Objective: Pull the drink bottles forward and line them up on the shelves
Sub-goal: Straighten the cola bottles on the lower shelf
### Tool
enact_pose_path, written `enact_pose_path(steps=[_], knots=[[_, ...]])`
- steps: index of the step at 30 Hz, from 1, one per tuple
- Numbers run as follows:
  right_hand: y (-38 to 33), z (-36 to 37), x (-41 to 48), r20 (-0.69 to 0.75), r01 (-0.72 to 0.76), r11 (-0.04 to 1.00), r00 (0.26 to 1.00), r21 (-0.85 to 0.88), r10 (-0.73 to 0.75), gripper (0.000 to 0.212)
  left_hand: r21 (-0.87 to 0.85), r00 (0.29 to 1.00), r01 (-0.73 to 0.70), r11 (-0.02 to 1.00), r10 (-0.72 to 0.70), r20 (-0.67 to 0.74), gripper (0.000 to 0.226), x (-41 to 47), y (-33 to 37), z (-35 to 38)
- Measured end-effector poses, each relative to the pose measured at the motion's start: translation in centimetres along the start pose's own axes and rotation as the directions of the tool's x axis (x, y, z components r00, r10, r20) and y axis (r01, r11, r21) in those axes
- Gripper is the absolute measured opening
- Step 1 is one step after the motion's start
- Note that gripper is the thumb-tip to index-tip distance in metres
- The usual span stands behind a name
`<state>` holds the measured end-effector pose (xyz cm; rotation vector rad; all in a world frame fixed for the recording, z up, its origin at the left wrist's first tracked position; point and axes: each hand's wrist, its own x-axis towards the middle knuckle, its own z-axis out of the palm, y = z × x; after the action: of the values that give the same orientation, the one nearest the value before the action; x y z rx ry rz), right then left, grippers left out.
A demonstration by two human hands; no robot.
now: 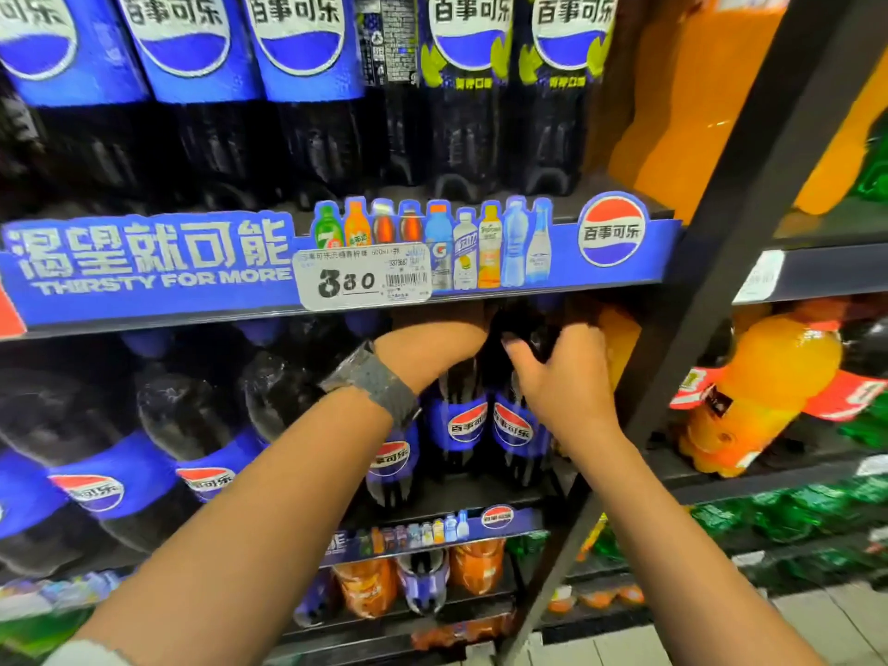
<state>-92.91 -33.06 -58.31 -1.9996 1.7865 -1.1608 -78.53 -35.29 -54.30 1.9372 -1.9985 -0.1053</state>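
Both hands are working at the right end of the middle shelf (480, 497), under the price tag (361, 276). The right hand (557, 377) is gripping the shoulder of a dark cola bottle (516, 425); the left hand (432, 348) is reaching over the neighbouring cola bottle (463, 420), its fingers hidden, so its grip cannot be determined. These full plastic bottles are likely heavy, stiff under pressure and smooth-skinned; taking hold at the tapered shoulder or neck, above the blue label, is offering the surest purchase for sliding them forward.
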Motion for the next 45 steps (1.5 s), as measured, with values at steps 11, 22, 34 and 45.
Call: enact_pose_path(steps=[11, 22, 34, 45], knots=[[0.5, 0.4, 2.3, 0.135, -0.178, 0.938, 0.980, 0.296, 0.144, 0.037, -0.122, 0.999, 0.025, 0.992, -0.019, 0.049, 0.046, -1.8, 0.1, -2.7], [-0.1, 0.8, 1.5, -0.011, -0.119, 0.893, 0.990, 0.434, 0.138, 0.031, -0.099, 0.997, 0.037, 0.994, -0.044, -0.064, 0.072, -3.5, -0.6, -2.5], [-0.4, 0.0, 2.1, 0.114, -0.184, 0.915, 0.982, 0.359, 0.153, 0.031, -0.060, 0.987, 0.020, 0.998, -0.030, -0.161, 0.063, -3.9, -0.5, -1.9], [-0.7, -0.6, -1.2, -0.100, 0.200, 0.972, 0.972, -0.123, -0.213, 0.042, -0.067, 0.874, -0.079, 0.995, 0.037, -0.484, 0.041, -11.1, -0.3, 0.9]])
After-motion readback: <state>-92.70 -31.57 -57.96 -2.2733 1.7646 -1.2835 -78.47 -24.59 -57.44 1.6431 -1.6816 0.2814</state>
